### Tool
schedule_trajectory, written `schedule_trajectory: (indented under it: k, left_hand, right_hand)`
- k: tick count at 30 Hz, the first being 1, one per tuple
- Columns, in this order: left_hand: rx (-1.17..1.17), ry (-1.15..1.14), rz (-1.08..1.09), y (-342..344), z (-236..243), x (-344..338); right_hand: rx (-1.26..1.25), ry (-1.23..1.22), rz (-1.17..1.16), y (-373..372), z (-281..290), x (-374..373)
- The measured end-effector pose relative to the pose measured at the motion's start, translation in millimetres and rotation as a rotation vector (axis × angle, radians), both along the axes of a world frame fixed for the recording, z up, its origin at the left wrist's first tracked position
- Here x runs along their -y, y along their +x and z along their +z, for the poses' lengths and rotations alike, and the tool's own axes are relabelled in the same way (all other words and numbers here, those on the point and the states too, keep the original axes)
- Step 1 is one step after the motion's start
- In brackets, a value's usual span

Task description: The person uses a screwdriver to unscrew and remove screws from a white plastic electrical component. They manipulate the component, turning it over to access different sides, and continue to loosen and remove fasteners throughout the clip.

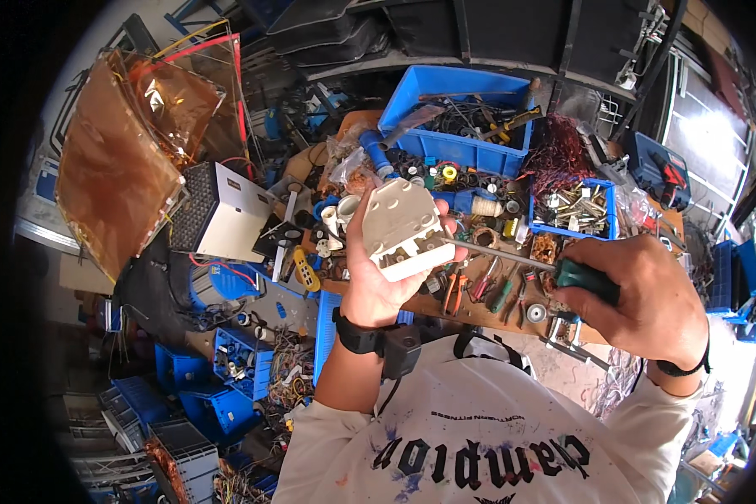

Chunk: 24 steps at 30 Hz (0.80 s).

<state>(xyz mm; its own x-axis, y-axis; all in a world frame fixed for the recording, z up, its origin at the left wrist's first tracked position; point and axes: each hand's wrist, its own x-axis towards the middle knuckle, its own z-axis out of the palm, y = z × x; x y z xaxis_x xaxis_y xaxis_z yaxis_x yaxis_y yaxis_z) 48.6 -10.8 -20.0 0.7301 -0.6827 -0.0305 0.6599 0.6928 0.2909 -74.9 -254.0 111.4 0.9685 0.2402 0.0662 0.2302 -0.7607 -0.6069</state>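
My left hand (376, 277) holds up a white plastic electrical housing (404, 225) with its screw holes facing me, above a cluttered workbench. My right hand (651, 294) grips the dark green handle of a screwdriver (529, 262). The metal shaft runs left and its tip meets the right edge of the white housing. A black band with a small black box sits on my left wrist (378, 340), and a thin black band circles my right wrist.
A large blue bin (470, 91) of tools and cables stands behind the bench, a smaller blue tray (575, 210) of metal parts to its right. Pliers and small screwdrivers (479, 286) lie on the wooden top. A white perforated box (223, 212) and blue crates (218, 395) stand left.
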Motion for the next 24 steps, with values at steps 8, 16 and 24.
schedule_trajectory:
  k: [8, 16, 24]
  left_hand:
    - [0.015, 0.086, 0.06, -5, 5, 2]
    - [0.014, 0.166, 0.081, -9, 10, 7]
    - [-0.014, 0.041, 0.046, -5, 0, 1]
  right_hand:
    - [0.1, -0.12, 0.009, 0, 11, -8]
    - [0.115, -0.237, 0.008, 0, 14, -15]
    - [0.087, -0.078, -0.016, -3, -8, -25]
